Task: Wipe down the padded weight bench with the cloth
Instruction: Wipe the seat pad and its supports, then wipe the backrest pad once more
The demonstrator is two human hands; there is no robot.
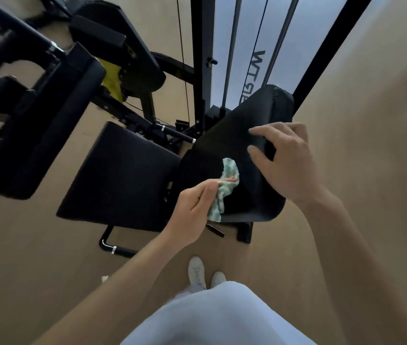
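Now left grip (192,210) pinches cloth (227,181); right grip (289,165) curls round padded bench (242,115).

Clothing: pale blue-grey garment (222,314) over the legs, near edge, smooth plain fabric. White trainers (196,271), rounded toes, faint grey marking on the upper of the left one. Forearms, left hand (192,210) and right hand (289,165) bare.

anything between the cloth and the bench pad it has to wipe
Nothing visible. The cloth, held by the left hand, lies right on the back pad; the right hand holds the pad farther up.
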